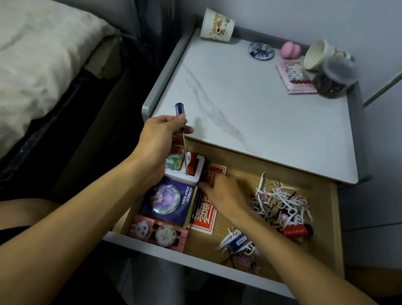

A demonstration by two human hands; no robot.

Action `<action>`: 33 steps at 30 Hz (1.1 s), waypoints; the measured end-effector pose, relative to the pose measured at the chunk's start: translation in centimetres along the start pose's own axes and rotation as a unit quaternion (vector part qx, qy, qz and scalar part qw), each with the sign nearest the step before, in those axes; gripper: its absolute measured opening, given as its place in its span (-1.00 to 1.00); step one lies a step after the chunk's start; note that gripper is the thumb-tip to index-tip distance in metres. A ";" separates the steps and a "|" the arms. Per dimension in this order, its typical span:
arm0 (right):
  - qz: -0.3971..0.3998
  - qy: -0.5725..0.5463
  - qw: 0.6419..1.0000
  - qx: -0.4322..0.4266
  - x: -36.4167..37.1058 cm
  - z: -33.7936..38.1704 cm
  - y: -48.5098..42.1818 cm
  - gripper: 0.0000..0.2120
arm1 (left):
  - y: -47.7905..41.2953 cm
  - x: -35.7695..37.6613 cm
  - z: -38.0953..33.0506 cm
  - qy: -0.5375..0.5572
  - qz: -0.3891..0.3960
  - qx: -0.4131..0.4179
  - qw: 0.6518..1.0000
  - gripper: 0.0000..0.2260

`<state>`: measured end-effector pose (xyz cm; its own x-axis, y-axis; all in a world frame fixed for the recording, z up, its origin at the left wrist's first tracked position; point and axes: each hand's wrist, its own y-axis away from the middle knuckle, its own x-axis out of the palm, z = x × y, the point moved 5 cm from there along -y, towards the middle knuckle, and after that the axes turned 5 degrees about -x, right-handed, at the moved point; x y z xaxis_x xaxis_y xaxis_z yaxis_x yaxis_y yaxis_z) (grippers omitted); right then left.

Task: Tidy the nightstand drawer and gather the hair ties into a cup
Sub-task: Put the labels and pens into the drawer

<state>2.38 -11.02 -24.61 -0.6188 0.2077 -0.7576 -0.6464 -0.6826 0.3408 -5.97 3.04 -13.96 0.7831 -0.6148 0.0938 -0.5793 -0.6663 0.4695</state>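
Note:
The nightstand drawer [335,217] stands pulled out. My left hand [159,137] holds a small blue-handled screwdriver [181,125] above the drawer's back left corner. My right hand [223,192] reaches into the drawer's middle, fingers at dark pencils [196,202] beside a red packet [203,218]; it is blurred. A tangle of hair ties and white floss picks [279,201] lies at the right. An upright printed paper cup [216,26] stands at the tabletop's back left. A second paper cup [318,55] lies tipped at the back right.
In the drawer's left part are a white card box [193,166], a blue badge card [167,198] and a pink badge card [158,232]. A red lighter-like object [295,230] and more picks [237,241] lie at the right. A lidded jar [333,77], pink packet, pink sponge and badge stand on top. The bed is at the left.

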 end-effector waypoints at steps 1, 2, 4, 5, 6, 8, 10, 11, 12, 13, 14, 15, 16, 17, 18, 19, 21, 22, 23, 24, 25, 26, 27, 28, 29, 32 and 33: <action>-0.019 -0.020 0.999 -0.024 -1.1 0.5 0.5 -0.75 | 0.0 0.2 0.1 -0.006 0.013 -0.006 1.000 -0.85; -0.039 -0.053 0.996 -0.052 -2.3 1.3 1.1 -0.78 | 0.1 0.4 0.2 -0.016 0.031 -0.012 0.999 -0.86; -0.051 -0.190 0.976 -0.098 -4.6 2.8 2.6 -0.81 | 0.4 1.2 0.4 -0.047 0.077 -0.019 0.996 -0.89; -0.033 -0.286 0.952 -0.107 -5.3 3.4 3.2 -0.78 | 0.5 1.5 0.6 -0.063 0.099 -0.023 0.993 -0.90; -0.016 -0.359 0.927 -0.113 -5.9 3.9 3.8 -0.72 | 0.7 1.9 0.9 -0.076 0.120 -0.027 0.989 -0.89; -0.010 -0.394 0.911 -0.123 -6.2 4.6 4.3 -0.62 | 1.0 2.4 1.6 -0.099 0.152 -0.032 0.983 -0.86; -0.032 -0.373 0.919 -0.126 -5.9 4.7 4.3 -0.60 | 1.1 2.5 2.1 -0.135 0.161 -0.020 0.977 -0.86; -0.039 -0.369 0.920 -0.123 -5.7 4.6 4.3 -0.60 | 1.1 2.6 2.3 -0.159 0.160 -0.008 0.974 -0.86; -0.040 -0.369 0.920 -0.123 -5.5 4.4 4.3 -0.61 | 1.0 2.5 2.4 -0.185 0.156 0.003 0.970 -0.85; -0.038 -0.369 0.921 -0.119 -5.3 4.1 4.4 -0.61 | 1.0 2.4 2.4 -0.217 0.148 0.013 0.965 -0.83; -0.034 -0.368 0.923 -0.110 -5.1 3.7 4.5 -0.60 | 0.8 2.2 2.2 -0.265 0.136 0.029 0.954 -0.83; -0.029 -0.363 0.927 -0.094 -4.8 3.2 4.6 -0.59 | 0.8 1.9 2.0 -0.335 0.113 0.054 0.934 -0.82; -0.022 -0.352 0.933 -0.073 -4.2 2.4 4.5 -0.60 | 0.7 1.3 1.5 -0.424 0.071 0.086 0.899 -0.79; -0.015 -0.334 0.941 -0.046 -3.6 1.5 4.5 -0.60 | 0.9 0.7 1.0 -0.516 0.014 0.119 0.848 -0.76; -0.009 -0.311 0.950 -0.017 -2.8 0.5 4.2 -0.60 | 1.3 0.1 0.4 -0.592 -0.042 0.147 0.792 -0.71; -0.005 -0.290 0.957 0.011 -2.1 -0.3 3.8 -0.58 | 1.5 -0.5 0.1 -0.637 -0.076 0.158 0.751 -0.65; -0.009 -0.259 0.965 0.048 -0.8 -1.8 2.6 -0.57 | 1.3 -1.0 0.4 -0.672 -0.078 0.132 0.725 -0.55; -0.018 -0.243 0.969 0.051 -0.3 -2.0 1.8 -0.60 | 1.1 -1.2 0.9 -0.675 -0.062 0.113 0.726 -0.54; -0.031 -0.225 0.972 0.050 0.0 -2.2 1.1 -0.65 | 0.8 -1.1 1.4 -0.677 -0.046 0.097 0.728 -0.55; -0.044 -0.207 0.976 0.047 0.3 -2.3 0.3 -0.70 | 0.5 -0.9 1.7 -0.678 -0.033 0.085 0.729 -0.56; -0.054 -0.197 0.978 0.042 0.6 -2.1 -0.2 -0.72 | 0.4 -0.8 1.9 -0.681 -0.027 0.078 0.728 -0.57; -0.061 -0.183 0.980 0.041 0.9 -2.0 -0.8 -0.70 | 0.3 -0.8 1.9 -0.684 -0.024 0.078 0.725 -0.57; -0.066 -0.166 0.983 0.037 1.2 -2.0 -1.2 -0.68 | 0.2 -0.7 1.9 -0.686 -0.023 0.080 0.723 -0.58; -0.068 -0.147 0.986 0.034 1.4 -2.0 -1.5 -0.67 | 0.2 -0.7 1.9 -0.687 -0.022 0.081 0.722 -0.59; -0.072 -0.132 0.988 0.031 1.5 -2.0 -1.8 -0.66 | 0.1 -0.7 1.9 -0.690 -0.021 0.082 0.719 -0.60; -0.093 -0.113 0.989 0.019 1.1 -1.8 -1.8 -0.62 | 0.1 -0.5 1.9 -0.696 -0.022 0.091 0.712 -0.61; -0.097 -0.110 0.989 0.010 1.0 -1.7 -1.8 -0.63 | 0.1 -0.5 1.9 -0.698 -0.022 0.093 0.710 -0.61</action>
<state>3.69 -10.77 -26.98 -0.5628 0.4823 -0.6713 -0.7697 -0.6018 0.2130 -6.86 2.43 -15.62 -0.1097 -0.3249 -0.9394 -0.6824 -0.6625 0.3088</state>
